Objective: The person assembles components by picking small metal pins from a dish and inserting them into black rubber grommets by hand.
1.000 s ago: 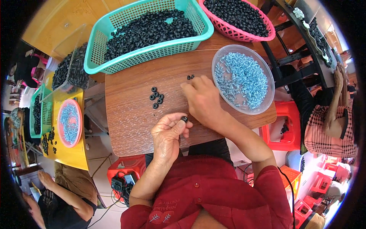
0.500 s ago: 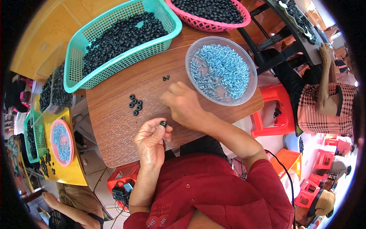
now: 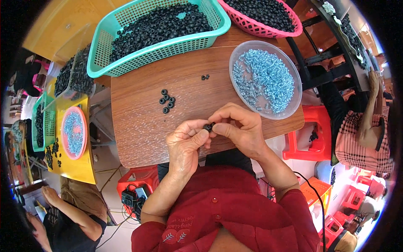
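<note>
My left hand (image 3: 187, 140) pinches a small black ring-shaped part (image 3: 207, 127) between thumb and fingers, above the near part of the wooden table. From the other side my right hand (image 3: 240, 128) closes thumb and forefinger on a small dark piece (image 3: 213, 125) pressed against that part; its exact shape is mostly hidden. Several black ring-shaped parts (image 3: 166, 101) lie in a loose cluster beyond my left hand. Farther back, a few tiny black pieces (image 3: 205, 77) rest on the wood. Close to my right hand stands a clear round tub (image 3: 297, 90) of shiny light-blue metallic pieces (image 3: 268, 75).
A green basket (image 3: 95, 54) of black parts stands at the table's back left, a pink basket (image 3: 256, 28) of black parts at the back right. A red stool (image 3: 312, 138) is right of the wooden table (image 3: 138, 134). Co-workers sit left and right; a yellow table (image 3: 90, 164) stands left.
My right hand has come from the tiny black pieces to my left hand and now meets it at the black part. The view has shifted, so the table sits farther right.
</note>
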Available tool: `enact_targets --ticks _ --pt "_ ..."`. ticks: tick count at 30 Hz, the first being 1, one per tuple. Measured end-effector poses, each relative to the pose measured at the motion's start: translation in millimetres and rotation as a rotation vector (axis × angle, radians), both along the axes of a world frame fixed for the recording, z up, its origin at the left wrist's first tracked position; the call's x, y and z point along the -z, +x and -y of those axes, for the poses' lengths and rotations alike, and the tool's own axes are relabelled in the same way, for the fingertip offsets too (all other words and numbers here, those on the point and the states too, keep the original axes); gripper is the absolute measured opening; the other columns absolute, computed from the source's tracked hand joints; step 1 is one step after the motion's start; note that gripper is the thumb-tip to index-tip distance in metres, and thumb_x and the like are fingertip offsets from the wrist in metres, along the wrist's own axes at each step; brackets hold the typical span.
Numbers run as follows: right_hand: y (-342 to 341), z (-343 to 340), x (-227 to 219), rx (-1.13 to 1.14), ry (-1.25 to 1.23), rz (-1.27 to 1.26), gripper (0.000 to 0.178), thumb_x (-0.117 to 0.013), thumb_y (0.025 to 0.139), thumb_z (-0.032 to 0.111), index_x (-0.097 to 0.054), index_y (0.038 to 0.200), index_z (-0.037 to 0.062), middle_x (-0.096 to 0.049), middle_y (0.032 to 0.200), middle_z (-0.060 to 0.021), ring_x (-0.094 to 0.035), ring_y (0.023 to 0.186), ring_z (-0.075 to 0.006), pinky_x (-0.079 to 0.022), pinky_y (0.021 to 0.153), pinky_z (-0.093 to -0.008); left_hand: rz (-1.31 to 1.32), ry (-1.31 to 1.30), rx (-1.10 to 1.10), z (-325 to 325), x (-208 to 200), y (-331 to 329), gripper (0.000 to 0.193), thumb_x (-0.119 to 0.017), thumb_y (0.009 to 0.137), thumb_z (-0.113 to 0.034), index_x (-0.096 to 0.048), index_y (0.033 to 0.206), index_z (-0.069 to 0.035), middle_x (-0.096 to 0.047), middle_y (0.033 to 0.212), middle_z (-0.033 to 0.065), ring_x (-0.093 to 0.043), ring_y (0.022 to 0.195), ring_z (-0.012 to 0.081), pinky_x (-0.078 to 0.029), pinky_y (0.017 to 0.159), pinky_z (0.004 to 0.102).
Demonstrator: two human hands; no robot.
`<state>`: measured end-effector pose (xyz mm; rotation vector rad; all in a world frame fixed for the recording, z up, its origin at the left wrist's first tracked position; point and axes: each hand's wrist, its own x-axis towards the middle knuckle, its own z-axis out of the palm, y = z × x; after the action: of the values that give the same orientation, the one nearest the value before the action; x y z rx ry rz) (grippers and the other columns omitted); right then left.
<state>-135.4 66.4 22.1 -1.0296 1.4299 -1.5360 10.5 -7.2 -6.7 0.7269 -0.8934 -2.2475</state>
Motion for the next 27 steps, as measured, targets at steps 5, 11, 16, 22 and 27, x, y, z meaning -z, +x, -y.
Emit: enact_targets --ticks 5,11,16,22,27 --pt "2.1 -3.0 -1.1 0.010 -0.006 -0.032 0.016 -0.064 0.078 -0.007 -0.065 0.093 -0.0023 -0.059 0.088 -0.0062 -0.061 0.078 -0.0118 -0.049 0.068 -0.0237 0.012 -0.063 -0.027 -3.6 0.3 1.7 0.020 -0.067 0.083 0.000 -0.063 0.102 0.003 -0.067 0.083 0.0093 -0.061 0.067 0.0119 -0.050 0.059 0.0217" --pt "0.9 -4.8 4.9 0.040 -0.084 -0.187 0.018 -0.067 0.073 -0.008 -0.067 0.089 0.0000 -0.061 0.086 -0.0072 -0.059 0.080 -0.0161 -0.048 0.069 -0.0272 0.021 -0.055 -0.010 -5.2 -1.8 1.4 0.022 -0.067 0.083 -0.001 -0.063 0.103 0.003 -0.068 0.083 0.0104 -0.061 0.067 0.0112 -0.051 0.059 0.0218" --pt "-0.2 -4.8 4.8 0.084 -0.171 -0.424 0.021 -0.070 0.069 -0.005 -0.068 0.088 0.0028 -0.061 0.082 -0.0069 -0.059 0.077 -0.0215 -0.047 0.068 -0.0307 0.043 0.026 0.036 -5.1 -5.0 0.5 0.020 -0.066 0.084 -0.001 -0.062 0.103 0.004 -0.069 0.084 0.0129 -0.061 0.066 0.0122 -0.050 0.059 0.0222" --pt "-6.8 -4.6 6.6 0.051 -0.235 -0.589 0.022 -0.071 0.067 -0.004 -0.068 0.087 0.0065 -0.061 0.082 -0.0052 -0.057 0.076 -0.0214 -0.045 0.065 -0.0305 0.011 0.090 0.092 -4.0 -6.2 -1.8 0.018 -0.064 0.085 -0.001 -0.062 0.103 0.004 -0.069 0.084 0.0148 -0.062 0.066 0.0139 -0.049 0.056 0.0233" --pt "-6.4 -5.8 4.6 0.047 -0.219 -0.603 0.021 -0.070 0.067 -0.003 -0.069 0.086 0.0079 -0.059 0.079 -0.0036 -0.056 0.075 -0.0208 -0.044 0.065 -0.0306 0.062 0.081 0.103 -5.9 -8.0 -2.6 0.019 -0.065 0.086 -0.003 -0.063 0.103 0.004 -0.069 0.083 0.0151 -0.061 0.064 0.0130 -0.048 0.054 0.0219"
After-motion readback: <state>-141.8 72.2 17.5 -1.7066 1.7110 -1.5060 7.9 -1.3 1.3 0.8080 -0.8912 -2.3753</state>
